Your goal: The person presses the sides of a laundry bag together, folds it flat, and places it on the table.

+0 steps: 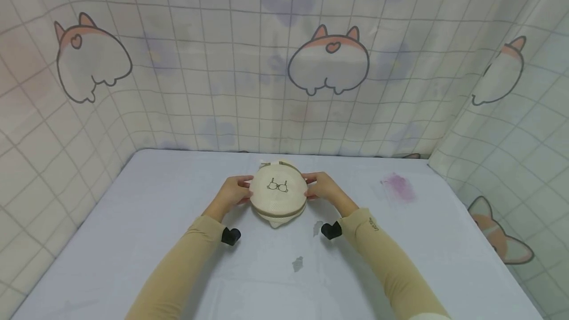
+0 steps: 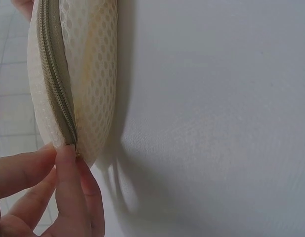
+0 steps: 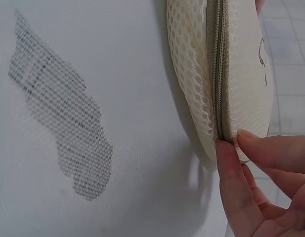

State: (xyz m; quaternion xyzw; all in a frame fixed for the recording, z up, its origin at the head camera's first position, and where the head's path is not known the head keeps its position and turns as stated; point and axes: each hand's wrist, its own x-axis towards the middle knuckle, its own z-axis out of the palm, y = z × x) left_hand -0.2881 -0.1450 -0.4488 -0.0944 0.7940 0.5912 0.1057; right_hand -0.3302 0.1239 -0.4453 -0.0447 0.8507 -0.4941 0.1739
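While cream zip pouch (image 1: 276,200) sits between them, left hand (image 1: 232,190) and right hand (image 1: 324,188) pinch its opposite edges.

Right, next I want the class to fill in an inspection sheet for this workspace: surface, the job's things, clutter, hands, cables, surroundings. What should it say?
Surface: white table, with a pink mark towards the right and grey patches nearer the person.
Job's things: one round cream pouch with mesh on its lower part, a glasses drawing on top and a zip round its side.
Clutter: nothing seen.
Hands: left hand and right hand pinch opposite edges of the pouch.
Cables: nothing seen.
Surroundings: grid-patterned fabric with dog prints behind and at both sides.
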